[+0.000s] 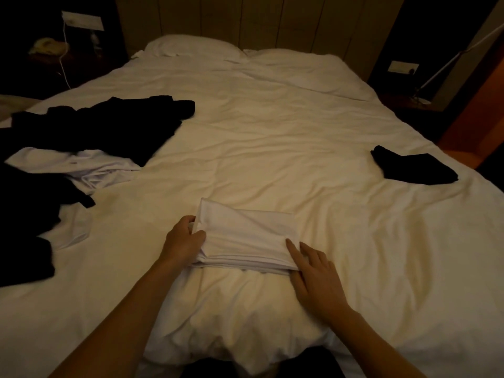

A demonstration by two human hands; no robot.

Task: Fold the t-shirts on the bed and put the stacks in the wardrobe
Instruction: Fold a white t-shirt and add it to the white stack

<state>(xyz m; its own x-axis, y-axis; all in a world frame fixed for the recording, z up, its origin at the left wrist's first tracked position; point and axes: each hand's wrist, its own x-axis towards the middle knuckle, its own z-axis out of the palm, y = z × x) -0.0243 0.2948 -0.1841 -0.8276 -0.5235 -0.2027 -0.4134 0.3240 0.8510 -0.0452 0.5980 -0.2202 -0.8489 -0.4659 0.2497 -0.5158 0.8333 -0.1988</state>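
A folded white t-shirt (245, 236) lies on the white bed (272, 148) just in front of me. My left hand (182, 238) grips its left edge, thumb on top and fingers curled round the fabric. My right hand (313, 271) rests at its right front corner with straight fingers, the index finger on top of the cloth. A folded black t-shirt (414, 169) lies to the right. Unfolded black shirts (95, 126) and a crumpled white shirt (81, 167) are heaped at the left.
Two pillows (191, 47) lie at the padded headboard. A dark nightstand (54, 58) with a white cable stands at the far left. A floor lamp (436, 75) leans at the far right, next to an orange wall.
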